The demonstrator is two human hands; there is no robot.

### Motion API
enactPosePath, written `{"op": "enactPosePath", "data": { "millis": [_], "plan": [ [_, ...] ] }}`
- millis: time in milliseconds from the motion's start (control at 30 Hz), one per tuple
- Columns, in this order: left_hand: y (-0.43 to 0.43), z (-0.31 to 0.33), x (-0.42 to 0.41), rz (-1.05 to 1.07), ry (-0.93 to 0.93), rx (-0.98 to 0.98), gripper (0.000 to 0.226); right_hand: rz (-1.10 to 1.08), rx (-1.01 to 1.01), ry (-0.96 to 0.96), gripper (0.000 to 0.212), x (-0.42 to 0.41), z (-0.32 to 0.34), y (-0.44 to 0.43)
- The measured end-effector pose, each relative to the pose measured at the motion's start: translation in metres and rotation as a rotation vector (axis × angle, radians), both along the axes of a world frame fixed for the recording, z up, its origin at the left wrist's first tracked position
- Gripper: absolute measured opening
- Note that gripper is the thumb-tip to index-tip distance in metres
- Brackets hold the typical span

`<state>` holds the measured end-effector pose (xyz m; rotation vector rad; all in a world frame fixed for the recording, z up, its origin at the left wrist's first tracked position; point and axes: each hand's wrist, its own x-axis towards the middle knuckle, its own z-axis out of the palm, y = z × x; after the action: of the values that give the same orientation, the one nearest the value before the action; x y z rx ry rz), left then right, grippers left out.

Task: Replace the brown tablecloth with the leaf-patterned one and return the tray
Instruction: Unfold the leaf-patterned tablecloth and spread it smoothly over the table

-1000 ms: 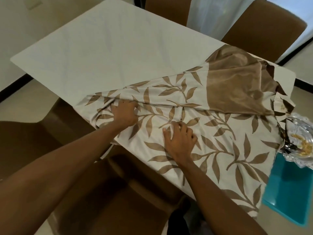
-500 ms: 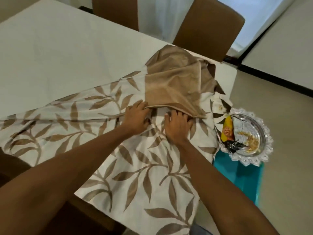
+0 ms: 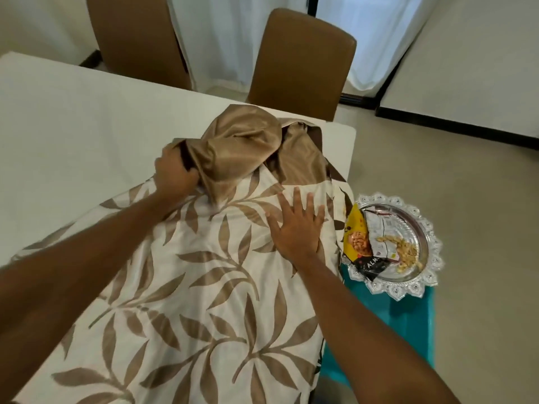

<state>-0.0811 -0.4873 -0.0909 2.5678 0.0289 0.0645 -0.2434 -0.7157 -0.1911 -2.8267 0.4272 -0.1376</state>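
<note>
Item 1. Left grip (image 3: 175,174): we record its fingers curled around a bunched fold of the brown tablecloth (image 3: 242,147), clamped on it at that cloth's near-left edge.

Item 2. Right grip (image 3: 297,225): fingers straight and spread apart, palm flat on the leaf-patterned tablecloth (image 3: 204,287), near the right edge of the worktop (image 3: 73,126). It holds nothing.

Item 3. Brown tablecloth: shiny, crumpled into a heap at the far right corner of the worktop. Its near part lies on top of the leaf-patterned cloth.

Item 4. Leaf-patterned tablecloth: cream with brown leaves. We see it spread over the near right part of the worktop, running under both forearms, wrinkled near the heap; its right side hangs over the worktop edge.

Item 5. Worktop: the left and far part shows bare white.

Item 6. Tray (image 3: 431,259): round, silver, with a scalloped rim, resting off the worktop on a teal stand (image 3: 402,330) just beside the right edge. We note snack packets (image 3: 363,243) and loose nuts (image 3: 407,252) in it.

Item 7. Two brown chairs (image 3: 300,59) stand at the far side, before white curtains (image 3: 227,39).
</note>
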Motion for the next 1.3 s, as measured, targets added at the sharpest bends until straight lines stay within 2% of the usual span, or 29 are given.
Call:
{"op": "enactPosePath", "data": {
  "millis": [133,267,300,367,433,533,600,667,833,900,1000,1100,1200,1233,1300],
  "plan": [
    [0.044,0.013,0.040,0.280,0.023,-0.089,0.056,-0.001,-0.003,0.008,0.064,-0.001,0.000,0.000],
    [0.049,0.018,0.055,0.508,0.177,0.134,0.070,-0.003,-0.015,0.036,0.064,-0.001,0.005,-0.001],
    [0.043,0.016,0.050,0.527,0.166,0.187,0.073,0.003,-0.028,0.045,0.064,-0.002,0.005,-0.001],
    [0.029,0.004,0.036,0.380,0.015,0.307,0.079,-0.009,-0.033,0.058,0.064,-0.002,0.004,-0.001],
    [0.013,-0.008,0.022,0.068,-0.123,0.442,0.081,-0.062,-0.011,0.069,0.062,0.005,0.008,0.003],
    [-0.018,-0.025,0.018,-0.352,-0.068,0.498,0.068,-0.157,0.007,-0.018,0.052,0.037,0.018,0.011],
    [-0.030,-0.036,0.022,-0.428,-0.016,0.506,0.054,-0.132,0.022,-0.121,0.046,0.072,0.026,0.012],
    [-0.035,-0.049,0.037,-0.448,-0.017,0.580,0.052,-0.050,0.080,-0.153,0.043,0.113,0.032,0.010],
    [-0.027,-0.067,0.088,-0.334,0.095,0.571,0.060,0.079,0.030,0.133,0.058,0.174,0.022,-0.020],
    [-0.018,-0.067,0.115,-0.285,0.128,0.568,0.068,0.054,0.020,0.145,0.064,0.180,0.015,-0.038],
    [-0.004,-0.057,0.155,-0.164,0.165,0.688,0.072,-0.038,0.042,0.163,0.072,0.183,0.016,-0.073],
    [0.001,-0.038,0.187,0.024,0.155,0.574,0.074,-0.103,0.072,0.235,0.078,0.196,0.026,-0.101],
    [-0.001,-0.014,0.204,0.246,0.156,0.550,0.080,-0.189,0.090,0.162,0.078,0.203,0.031,-0.105],
    [-0.004,-0.009,0.207,0.241,0.153,0.594,0.083,-0.203,0.079,0.105,0.075,0.201,0.029,-0.102],
    [-0.015,-0.010,0.200,0.046,0.070,0.652,0.083,-0.189,0.026,0.027,0.064,0.190,0.021,-0.092]
  ]
}}
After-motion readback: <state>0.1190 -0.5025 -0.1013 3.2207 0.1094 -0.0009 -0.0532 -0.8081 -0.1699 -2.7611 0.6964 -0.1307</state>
